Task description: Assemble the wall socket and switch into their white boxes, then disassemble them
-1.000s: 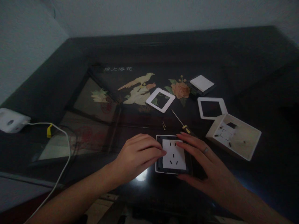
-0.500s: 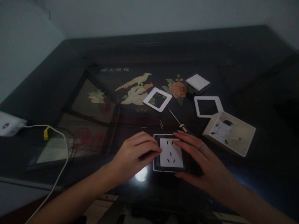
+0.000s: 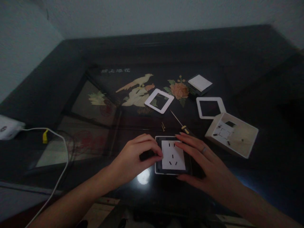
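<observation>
A wall socket [image 3: 172, 163] with a white face, several dark slots and a dark surround lies at the near middle of the table, on a white box or base whose rim shows at its left and lower edges. At its left side my left hand [image 3: 140, 152] pinches thumb and fingertips together against the face's edge; whatever is between them is hidden. My right hand [image 3: 201, 158] grips the socket from the right, thumb at the near edge and fingers over the far edge and face. Two small screws [image 3: 163, 126] and a screwdriver [image 3: 180, 123] lie just beyond.
Two white square frames [image 3: 152, 100] lie farther back, one touching an open white socket box [image 3: 241, 150] at right. Another dark-edged module with a white face [image 3: 200, 83] sits behind them. At left, a white cable [image 3: 65, 158] runs from a white device [image 3: 9, 127]. The glossy dark table [image 3: 147, 52] is reflective.
The view has shifted slightly. My left fingertips stay pinched at the socket's left edge, with only a slight change in finger bend. My right hand keeps its hold.
</observation>
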Demonstrator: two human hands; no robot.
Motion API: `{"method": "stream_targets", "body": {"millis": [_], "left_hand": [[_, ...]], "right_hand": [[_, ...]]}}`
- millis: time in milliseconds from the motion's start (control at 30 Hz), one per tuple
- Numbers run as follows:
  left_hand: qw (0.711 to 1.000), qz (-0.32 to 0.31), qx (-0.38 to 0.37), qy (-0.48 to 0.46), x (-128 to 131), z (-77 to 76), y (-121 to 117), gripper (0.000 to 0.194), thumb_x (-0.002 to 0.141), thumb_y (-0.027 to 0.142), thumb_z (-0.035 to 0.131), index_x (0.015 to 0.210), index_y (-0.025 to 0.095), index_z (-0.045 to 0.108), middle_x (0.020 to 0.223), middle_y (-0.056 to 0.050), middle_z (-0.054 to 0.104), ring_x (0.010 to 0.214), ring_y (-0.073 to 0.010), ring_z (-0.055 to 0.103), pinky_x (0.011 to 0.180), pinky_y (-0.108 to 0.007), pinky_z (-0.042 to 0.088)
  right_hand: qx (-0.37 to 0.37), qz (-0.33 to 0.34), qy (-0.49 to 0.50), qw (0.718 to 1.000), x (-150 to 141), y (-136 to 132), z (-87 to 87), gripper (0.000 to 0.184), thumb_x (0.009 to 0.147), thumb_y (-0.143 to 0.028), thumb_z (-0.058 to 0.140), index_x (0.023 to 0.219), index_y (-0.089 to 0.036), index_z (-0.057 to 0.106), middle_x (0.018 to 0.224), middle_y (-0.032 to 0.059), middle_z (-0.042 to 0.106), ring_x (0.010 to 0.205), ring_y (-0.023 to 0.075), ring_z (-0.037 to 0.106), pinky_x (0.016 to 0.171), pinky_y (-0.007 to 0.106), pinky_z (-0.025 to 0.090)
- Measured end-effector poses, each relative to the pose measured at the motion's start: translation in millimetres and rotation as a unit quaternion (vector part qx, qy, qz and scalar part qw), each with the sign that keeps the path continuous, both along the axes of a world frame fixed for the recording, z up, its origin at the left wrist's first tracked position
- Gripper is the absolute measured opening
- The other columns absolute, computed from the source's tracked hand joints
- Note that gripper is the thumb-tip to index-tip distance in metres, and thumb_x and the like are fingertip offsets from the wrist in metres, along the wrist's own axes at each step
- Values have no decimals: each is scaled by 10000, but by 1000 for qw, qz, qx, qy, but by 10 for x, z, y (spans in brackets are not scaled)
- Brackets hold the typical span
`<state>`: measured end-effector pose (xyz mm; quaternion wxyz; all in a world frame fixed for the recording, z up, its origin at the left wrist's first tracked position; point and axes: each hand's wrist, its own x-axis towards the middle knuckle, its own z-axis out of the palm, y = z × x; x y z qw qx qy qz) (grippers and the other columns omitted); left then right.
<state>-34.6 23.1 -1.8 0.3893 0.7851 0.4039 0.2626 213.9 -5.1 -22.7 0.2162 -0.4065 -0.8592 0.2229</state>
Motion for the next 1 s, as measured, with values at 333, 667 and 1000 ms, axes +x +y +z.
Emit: {"method": "stream_targets", "body": {"millis": [333, 667, 1000], "left_hand": [[1000, 27, 3, 2, 26, -20, -12, 77, 854, 87, 675, 834, 160, 666, 813, -9, 669, 781, -142, 634, 699, -246, 495], [1000, 10, -9, 2, 15, 7, -6, 78, 857, 104, 668, 810, 165, 666, 798, -11, 659, 774, -149, 625, 690, -259, 489], [997, 49, -49, -14, 47, -30, -47, 138, 832, 47, 678, 762, 160, 640, 789, 4, 632, 752, -130, 618, 669, -237, 471]], "right_hand": [[5, 2, 5, 1000, -6, 13, 17, 615, 848, -317, 683, 1394, -214, 418, 1438, 166, 512, 1357, 309, 469, 1042, 535, 492], [-3, -1, 18, 1000, -1, 7, 10, 631, 844, -313, 688, 1408, -220, 422, 1450, 155, 506, 1367, 306, 456, 1054, 539, 479], [-2, 1, 17, 1000, 0, 7, 2, 631, 847, -328, 686, 1408, -219, 421, 1456, 150, 498, 1369, 301, 452, 1054, 539, 479]]}}
